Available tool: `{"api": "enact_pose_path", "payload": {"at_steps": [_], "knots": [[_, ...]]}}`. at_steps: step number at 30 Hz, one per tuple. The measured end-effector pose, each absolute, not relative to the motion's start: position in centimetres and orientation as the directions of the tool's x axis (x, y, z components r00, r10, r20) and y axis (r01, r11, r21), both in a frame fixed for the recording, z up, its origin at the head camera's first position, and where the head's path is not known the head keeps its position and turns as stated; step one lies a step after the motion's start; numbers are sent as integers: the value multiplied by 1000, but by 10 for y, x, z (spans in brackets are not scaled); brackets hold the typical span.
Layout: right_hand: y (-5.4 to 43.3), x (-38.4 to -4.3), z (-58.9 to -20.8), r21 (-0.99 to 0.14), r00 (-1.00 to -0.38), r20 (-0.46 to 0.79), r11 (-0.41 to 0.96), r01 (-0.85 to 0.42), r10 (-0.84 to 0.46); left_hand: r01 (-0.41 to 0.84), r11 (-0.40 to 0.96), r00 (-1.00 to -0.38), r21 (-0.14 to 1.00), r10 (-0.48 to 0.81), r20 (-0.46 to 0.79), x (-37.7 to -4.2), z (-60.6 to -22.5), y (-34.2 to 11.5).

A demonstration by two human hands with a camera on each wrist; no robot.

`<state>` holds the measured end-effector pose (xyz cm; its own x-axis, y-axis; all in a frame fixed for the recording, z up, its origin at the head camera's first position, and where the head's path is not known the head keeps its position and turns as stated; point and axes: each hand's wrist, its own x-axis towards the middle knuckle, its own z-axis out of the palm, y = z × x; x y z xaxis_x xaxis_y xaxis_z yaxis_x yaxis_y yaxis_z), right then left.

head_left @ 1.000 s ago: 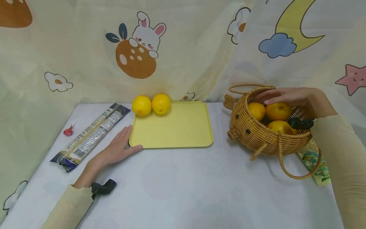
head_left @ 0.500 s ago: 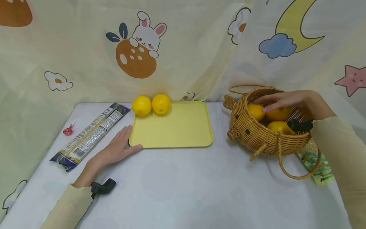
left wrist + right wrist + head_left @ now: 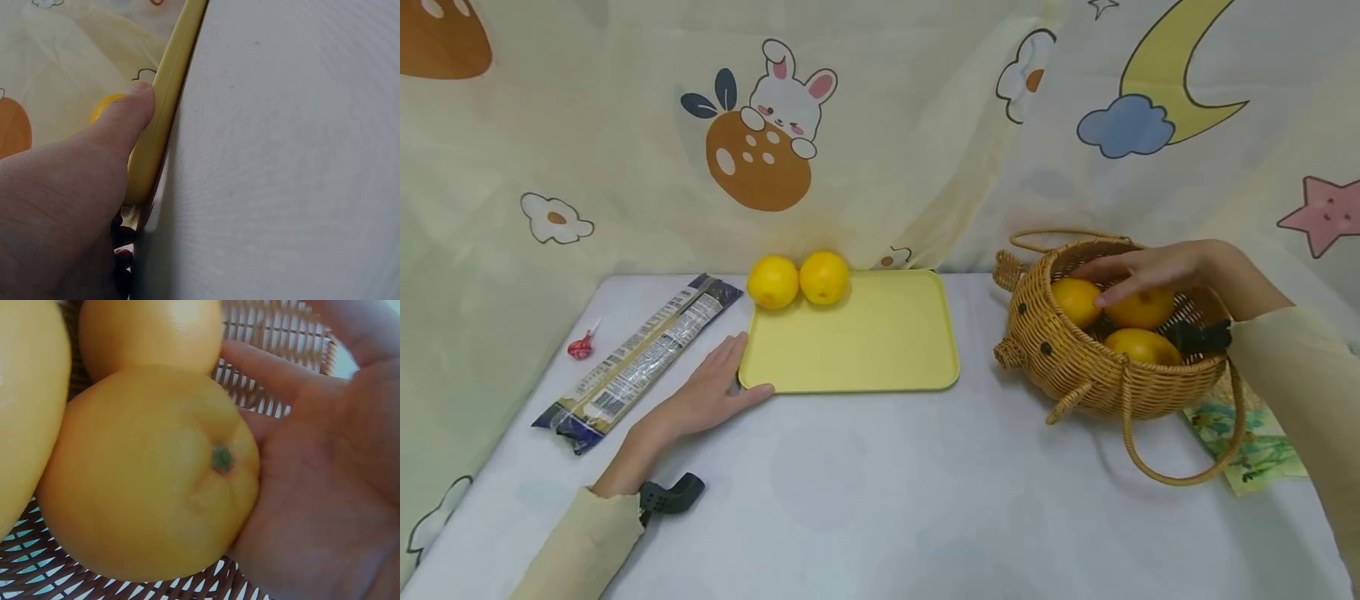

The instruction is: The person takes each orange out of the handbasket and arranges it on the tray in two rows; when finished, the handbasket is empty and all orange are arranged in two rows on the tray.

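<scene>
My left hand [image 3: 709, 398] rests at the near-left corner of a yellow tray [image 3: 857, 350]; in the left wrist view the thumb [image 3: 134, 115] lies against its rim. Two oranges [image 3: 772, 282] sit at the tray's far-left corner. On the right, my right hand [image 3: 1165, 271] reaches into a wicker basket [image 3: 1097, 387] shaped like a pig. Its thumb touches the leftmost orange [image 3: 1077, 302] inside, and the fairly straight fingers lie just behind that fruit. Another orange [image 3: 150, 475] is under the palm, with a third [image 3: 1142, 346] nearer the front.
A long blue-and-gold packet [image 3: 640, 358] lies left of the tray, beside a red-wrapped lollipop [image 3: 581, 346]. Partly under the basket is a green patterned packet [image 3: 1251, 442]. The basket's handle [image 3: 1180, 479] hangs onto the table. A printed cloth [image 3: 917, 125] closes the back.
My right hand has come down onto the leftmost orange in the basket, its thumb now at that fruit's side. The basket has turned slightly. My left hand stays at the tray.
</scene>
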<state>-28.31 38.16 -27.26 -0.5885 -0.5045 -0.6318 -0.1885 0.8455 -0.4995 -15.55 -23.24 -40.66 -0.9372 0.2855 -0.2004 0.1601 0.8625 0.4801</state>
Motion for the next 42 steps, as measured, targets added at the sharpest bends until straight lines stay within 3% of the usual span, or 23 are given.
{"api": "enact_pose_path", "payload": {"at_steps": [29,37,42], "knots": [[370,-302,-299,-348,-680,-609,908,-233,-408,150,864,-935,480,281,-214,-154,-404,-232],[364,-296,-304,-358,-738,-526,897,-259,-423,162,868,-936,470,286,-205,-156,-403,-233],[364,-296,-304,-369,-726,-529,889,-271,-441,161,861,-932,483,293,-213,-156,-403,-232]]}}
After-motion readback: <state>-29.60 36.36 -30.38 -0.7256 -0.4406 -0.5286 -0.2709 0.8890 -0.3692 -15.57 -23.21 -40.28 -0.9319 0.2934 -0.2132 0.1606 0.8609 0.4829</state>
